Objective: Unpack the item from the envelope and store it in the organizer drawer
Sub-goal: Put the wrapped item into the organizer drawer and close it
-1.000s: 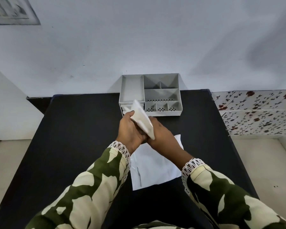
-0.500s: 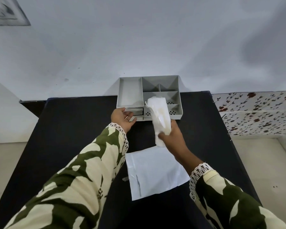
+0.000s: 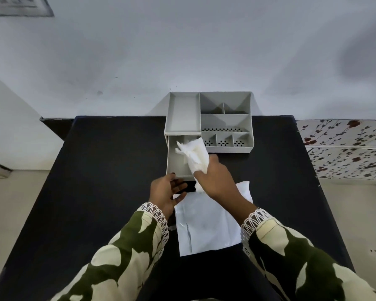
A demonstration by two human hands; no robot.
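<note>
Over drawer (image 3: 178, 158), pulled out from organizer (image 3: 226, 122) toward wearer: white wrapped item (image 3: 193, 154), pinched in right hand (image 3: 215, 178), tilted for dropping in. Just before drawer front: left hand (image 3: 165, 191), fingers spread, empty, likely steadying. Nearer still, flat: emptied envelope (image 3: 206, 227).

A flat black tabletop (image 3: 109, 181) holds two things. A grey plastic organizer box (image 3: 226, 122) with many small sections sits at its far edge. A flat white paper envelope (image 3: 206, 231) lies in front of the box, nearer the person.
</note>
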